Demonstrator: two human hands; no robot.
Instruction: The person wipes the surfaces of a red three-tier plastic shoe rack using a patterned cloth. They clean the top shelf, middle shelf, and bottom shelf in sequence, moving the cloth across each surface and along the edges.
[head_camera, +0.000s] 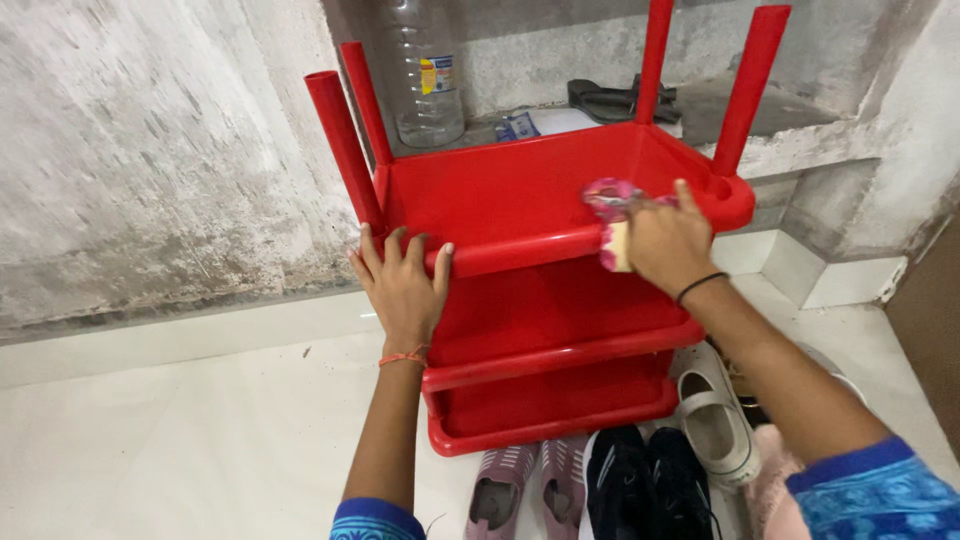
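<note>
A red plastic rack (520, 300) with three tiers and four upright posts stands on the white floor against a grey wall. My left hand (402, 285) rests flat on the front left rim of its top tier, fingers spread over the edge. My right hand (668, 243) presses a pink patterned cloth (610, 196) against the top tier's front right rim, fingers closed on it.
Several shoes lie on the floor in front of the rack: a mauve pair (530, 487), a black pair (650, 480), and a white shoe (712, 410). A clear plastic bottle (425, 70) and dark sandals (610, 98) sit on the ledge behind.
</note>
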